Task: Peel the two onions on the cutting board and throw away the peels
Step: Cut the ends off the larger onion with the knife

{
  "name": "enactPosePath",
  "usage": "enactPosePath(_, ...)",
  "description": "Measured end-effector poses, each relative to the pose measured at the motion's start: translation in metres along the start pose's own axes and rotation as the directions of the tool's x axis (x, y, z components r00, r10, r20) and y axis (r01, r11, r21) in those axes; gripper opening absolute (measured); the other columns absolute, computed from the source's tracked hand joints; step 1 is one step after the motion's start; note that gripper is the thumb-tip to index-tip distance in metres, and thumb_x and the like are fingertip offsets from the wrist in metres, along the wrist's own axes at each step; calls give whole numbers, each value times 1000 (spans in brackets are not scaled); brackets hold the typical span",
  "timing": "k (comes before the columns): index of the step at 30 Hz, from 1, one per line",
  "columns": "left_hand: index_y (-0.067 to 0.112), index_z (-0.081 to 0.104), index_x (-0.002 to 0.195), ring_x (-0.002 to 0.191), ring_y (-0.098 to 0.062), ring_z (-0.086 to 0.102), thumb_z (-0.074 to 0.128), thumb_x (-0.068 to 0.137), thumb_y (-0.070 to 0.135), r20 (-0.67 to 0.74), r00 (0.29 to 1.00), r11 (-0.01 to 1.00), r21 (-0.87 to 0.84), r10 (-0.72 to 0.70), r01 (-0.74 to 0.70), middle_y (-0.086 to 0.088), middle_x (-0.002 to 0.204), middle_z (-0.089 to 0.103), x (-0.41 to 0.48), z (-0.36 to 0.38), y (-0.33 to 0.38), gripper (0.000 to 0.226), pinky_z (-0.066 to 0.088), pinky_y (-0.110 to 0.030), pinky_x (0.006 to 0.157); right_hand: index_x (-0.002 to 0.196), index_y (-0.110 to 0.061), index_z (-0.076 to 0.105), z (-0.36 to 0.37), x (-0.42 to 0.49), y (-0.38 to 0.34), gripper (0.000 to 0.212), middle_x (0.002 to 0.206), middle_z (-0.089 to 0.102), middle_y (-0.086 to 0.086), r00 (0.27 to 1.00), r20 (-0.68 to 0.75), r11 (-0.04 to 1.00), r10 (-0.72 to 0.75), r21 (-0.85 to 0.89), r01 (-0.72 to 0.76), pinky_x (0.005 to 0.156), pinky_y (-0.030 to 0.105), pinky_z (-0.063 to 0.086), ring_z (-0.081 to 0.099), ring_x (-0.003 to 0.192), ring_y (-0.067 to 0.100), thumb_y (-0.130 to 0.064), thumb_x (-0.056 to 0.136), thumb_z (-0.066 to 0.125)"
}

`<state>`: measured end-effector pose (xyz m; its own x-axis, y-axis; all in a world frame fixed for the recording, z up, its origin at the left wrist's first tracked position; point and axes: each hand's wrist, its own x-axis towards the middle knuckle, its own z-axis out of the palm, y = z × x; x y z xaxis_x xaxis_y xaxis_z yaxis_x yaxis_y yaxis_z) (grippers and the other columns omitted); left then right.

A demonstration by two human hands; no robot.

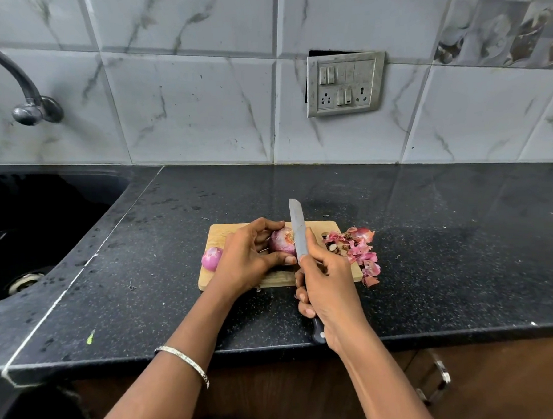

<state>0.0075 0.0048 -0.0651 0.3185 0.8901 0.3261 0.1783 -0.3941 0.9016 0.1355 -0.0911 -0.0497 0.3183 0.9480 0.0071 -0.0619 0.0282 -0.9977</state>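
On the board (pixel 225 233), seen from the head, the left hand (pixel 248 255) gripped an onion (pixel 281 242). Its fingers (pixel 263 226) curled over the far side and the thumb pressed on the near side. The onion, skin on, lay just right of those fingers, its axis running left to right and its rough end turned toward the knife (pixel 297 230).

The right hand (pixel 328 283) held the knife handle, fingers (pixel 305 299) wrapped closed round it. The blade ran away from the person, crosswise to the onion's axis, and stood at that right end; whether it touched could not be told. The coming cut, by my judgement, would trim this end, and the right hand was the nearer to it.

Left of the left hand, at the board's left edge, sat a second onion (pixel 211 258), smooth and glossy, seemingly peeled. Peels (pixel 360 249) lay heaped right of the right fingers, partly on the board's edge and partly on the table (pixel 430 233), not yet thrown away.
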Motion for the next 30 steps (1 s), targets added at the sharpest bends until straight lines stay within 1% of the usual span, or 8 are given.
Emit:
enactPosePath(3, 12, 64, 118, 111, -11, 69, 92, 65, 5, -7, 1000, 1000, 8, 0, 0, -2, 119, 72, -1, 0, 1, 60, 53, -37, 104, 136, -42, 57, -1, -3, 0, 47, 65, 44, 7, 1000, -4, 999, 9, 34, -9, 35, 20, 27, 35, 45, 12, -9, 104, 47)
enactPosePath(6, 12, 65, 118, 108, -10, 70, 91, 66, 5, -22, 1000, 1000, 21, 9, -9, -2, 115, 73, -1, 1, 1, 59, 55, -37, 102, 141, -37, 57, 4, 8, -1, 48, 64, 47, 6, 1000, -25, 1000, 0, 5, 0, 36, 20, 28, 37, 45, 12, -8, 103, 46)
enactPosePath(10, 10, 64, 118, 105, -12, 72, 92, 65, 4, -37, 999, 999, 32, 1, 0, -3, 111, 74, -2, 1, 0, 61, 56, -37, 100, 143, -37, 54, 6, 7, 1, 50, 64, 46, 6, 1000, -10, 1000, -11, -4, 11, 35, 20, 28, 36, 44, 11, -8, 103, 45)
enactPosePath(17, 13, 67, 116, 99, -13, 73, 96, 62, 14, -76, 997, 995, 102, 16, -9, -1, 105, 76, -1, 0, 0, 61, 58, -38, 95, 140, -33, 58, 6, 5, 1, 46, 63, 45, 6, 1000, -10, 1000, 2, 12, -2, 35, 19, 27, 37, 44, 12, -8, 103, 46)
enactPosePath(20, 13, 68, 115, 97, -11, 73, 96, 62, 14, -90, 996, 994, 111, 20, -10, 0, 103, 76, -2, 1, 2, 60, 59, -33, 94, 142, -34, 56, 9, 13, 0, 48, 64, 49, 5, 1000, -17, 1000, 10, 29, -10, 36, 20, 28, 37, 45, 12, -8, 103, 45)
enactPosePath(23, 11, 68, 116, 99, 1, 68, 96, 61, 14, -91, 995, 991, 129, 42, -30, 4, 107, 73, -4, 2, 7, 62, 55, -21, 94, 141, -34, 58, 4, 12, 0, 47, 64, 48, 6, 1000, 6, 999, 19, 32, -19, 36, 20, 28, 37, 45, 12, -8, 103, 46)
enactPosePath(27, 11, 65, 118, 108, -4, 68, 93, 69, 15, -54, 996, 987, 149, 67, -58, 3, 116, 71, -6, 1, 9, 57, 59, -28, 91, 139, -40, 58, -3, 13, -1, 48, 61, 47, 3, 999, 29, 997, 22, 76, -25, 35, 19, 27, 36, 44, 11, -9, 104, 47)
enactPosePath(30, 11, 60, 111, 109, -6, 67, 88, 75, 10, -38, 997, 990, 125, 71, -66, 0, 120, 70, -8, -2, 9, 46, 59, -25, 88, 140, -39, 57, -7, 19, -4, 49, 60, 46, 3, 999, 28, 996, 31, 82, -33, 35, 19, 26, 35, 44, 12, -8, 104, 46)
